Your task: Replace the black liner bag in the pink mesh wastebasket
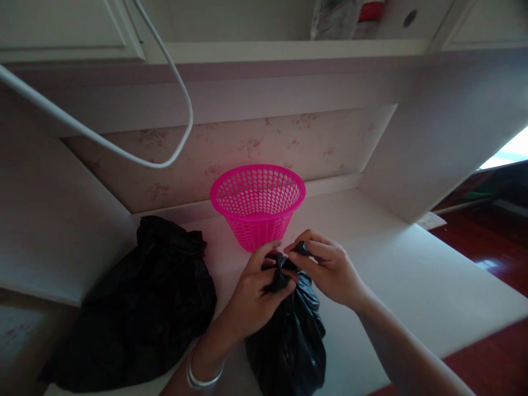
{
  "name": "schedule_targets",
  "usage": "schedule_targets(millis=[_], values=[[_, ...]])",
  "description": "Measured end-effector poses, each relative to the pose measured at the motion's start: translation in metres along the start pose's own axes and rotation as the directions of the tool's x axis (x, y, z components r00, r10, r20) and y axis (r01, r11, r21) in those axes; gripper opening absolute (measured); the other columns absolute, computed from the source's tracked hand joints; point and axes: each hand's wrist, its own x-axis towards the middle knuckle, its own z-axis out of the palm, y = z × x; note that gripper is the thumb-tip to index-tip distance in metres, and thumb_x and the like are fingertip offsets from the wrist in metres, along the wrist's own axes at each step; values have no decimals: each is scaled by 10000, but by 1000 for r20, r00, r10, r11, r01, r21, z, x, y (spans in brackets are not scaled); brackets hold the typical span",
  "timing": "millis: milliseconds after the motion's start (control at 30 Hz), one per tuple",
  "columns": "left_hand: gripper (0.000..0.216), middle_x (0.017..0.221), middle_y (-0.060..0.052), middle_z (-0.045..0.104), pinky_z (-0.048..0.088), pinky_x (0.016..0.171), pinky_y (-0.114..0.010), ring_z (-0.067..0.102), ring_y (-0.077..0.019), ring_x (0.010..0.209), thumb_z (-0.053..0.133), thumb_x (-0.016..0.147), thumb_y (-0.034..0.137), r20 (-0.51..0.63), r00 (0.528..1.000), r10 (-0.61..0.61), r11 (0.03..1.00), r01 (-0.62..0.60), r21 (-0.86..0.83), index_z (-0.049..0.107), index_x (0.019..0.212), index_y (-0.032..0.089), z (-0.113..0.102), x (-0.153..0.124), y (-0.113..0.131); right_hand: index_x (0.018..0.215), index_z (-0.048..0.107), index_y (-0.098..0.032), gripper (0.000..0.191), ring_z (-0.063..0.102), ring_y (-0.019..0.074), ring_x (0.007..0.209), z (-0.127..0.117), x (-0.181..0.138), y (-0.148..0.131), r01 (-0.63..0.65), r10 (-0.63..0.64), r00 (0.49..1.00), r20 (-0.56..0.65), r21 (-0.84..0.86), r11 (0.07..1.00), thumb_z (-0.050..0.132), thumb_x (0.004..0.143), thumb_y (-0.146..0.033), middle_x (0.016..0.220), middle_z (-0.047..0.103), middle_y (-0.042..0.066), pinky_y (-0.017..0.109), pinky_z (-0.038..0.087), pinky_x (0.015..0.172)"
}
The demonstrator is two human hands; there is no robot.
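A filled black plastic bag [291, 341] stands in front of me, its top gathered between my hands. My left hand [262, 286] is closed around one bunched end of the bag's neck. On the other side, my right hand [324, 267] pinches a second twisted end between thumb and fingers. Just beyond my hands is a bright pink perforated plastic basket [264, 228], upright, with nothing seen inside it. To the left lies a larger, crumpled black cloth-like heap [144, 308], apart from my hands.
The white surface [350, 236] is bounded by upright panels left and right. A white cable [181, 93] loops down at upper left. Above is an open cupboard shelf [247, 50] with a clear plastic packet [335, 21]. Reddish floor [487, 258] shows at right.
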Motion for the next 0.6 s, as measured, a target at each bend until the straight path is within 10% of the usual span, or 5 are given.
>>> schedule_targets(millis=[133, 267, 467, 600], values=[[346, 1049, -113, 812, 604, 956, -431, 749, -276, 1039, 657, 1007, 472, 76, 994, -76, 990, 85, -112, 843, 914, 195, 9, 12, -6, 1183, 794, -267, 232, 766, 196, 922, 5, -16, 4, -45, 31, 997, 75, 184, 982, 694, 988, -344, 1026, 809, 65, 314, 618, 850], [344, 991, -66, 826, 593, 936, -363, 759, -235, 992, 605, 1044, 458, 14, 974, -226, 954, 225, -197, 828, 988, 203, 5, 10, -2, 1113, 734, -274, 143, 761, 196, 1000, 12, -44, 20, -69, 104, 989, -104, 290, 954, 675, 1004, -346, 1062, 788, 68, 308, 626, 888], [400, 1121, -89, 817, 569, 1016, -362, 753, -229, 1079, 516, 1083, 468, 16, 981, -195, 958, 194, -210, 801, 1050, 190, 4, 13, 6, 1379, 687, -174, 615, 520, 424, 1448, 31, -61, 41, 124, -30, 951, 307, -289, 949, 790, 877, -516, 1524, 574, 239, 594, 489, 1162], [476, 1087, -91, 827, 582, 970, -370, 767, -240, 1036, 478, 1084, 526, 20, 977, -214, 950, 213, -229, 800, 987, 189, 9, 23, 15, 1223, 779, -175, 532, 593, 448, 1362, 45, -60, 50, 208, -93, 955, 281, -414, 886, 773, 878, -580, 1397, 686, 222, 663, 494, 1127]])
